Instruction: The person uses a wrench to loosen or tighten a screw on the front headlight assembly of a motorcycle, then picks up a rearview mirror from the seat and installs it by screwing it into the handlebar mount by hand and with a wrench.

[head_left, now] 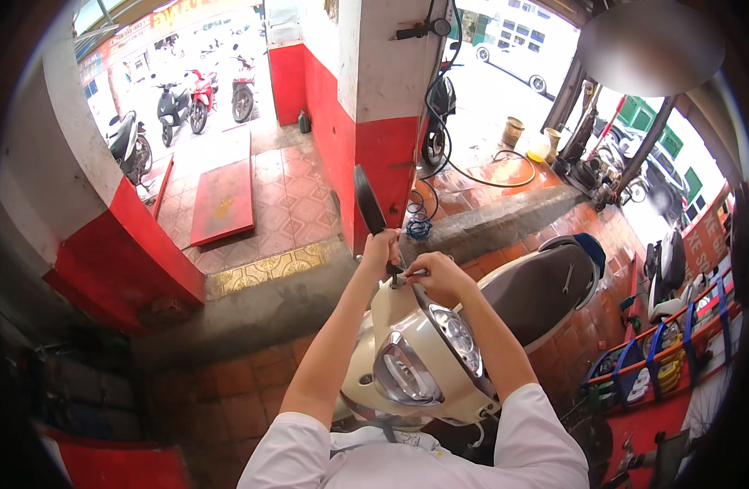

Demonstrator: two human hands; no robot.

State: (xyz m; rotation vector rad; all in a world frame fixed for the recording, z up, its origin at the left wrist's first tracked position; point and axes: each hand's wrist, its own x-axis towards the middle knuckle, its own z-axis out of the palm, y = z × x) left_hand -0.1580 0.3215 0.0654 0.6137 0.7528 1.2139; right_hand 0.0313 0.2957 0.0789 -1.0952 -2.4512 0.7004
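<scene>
A cream motor scooter (360, 359) with clear-lensed lights stands close in front of me. My left hand (381, 249) is wrapped round the stem of a black rear-view mirror (369, 200), which stands up from the scooter's handlebar area. Just right of it, my right hand (439, 275) has its fingers pinched together at the foot of the stem. Whatever lies between those fingertips is too small to make out. Farther right, a wrench (568, 278) rests on the scooter's dark seat (528, 298).
A red and white pillar (386, 155) rises beyond the mirror. Hoses (505, 184) and a blue coiled line (419, 224) lie near a low concrete step (505, 213). At the right stands a rack (664, 342) of bottles. A red ramp (223, 200) and parked motorbikes are at the far left.
</scene>
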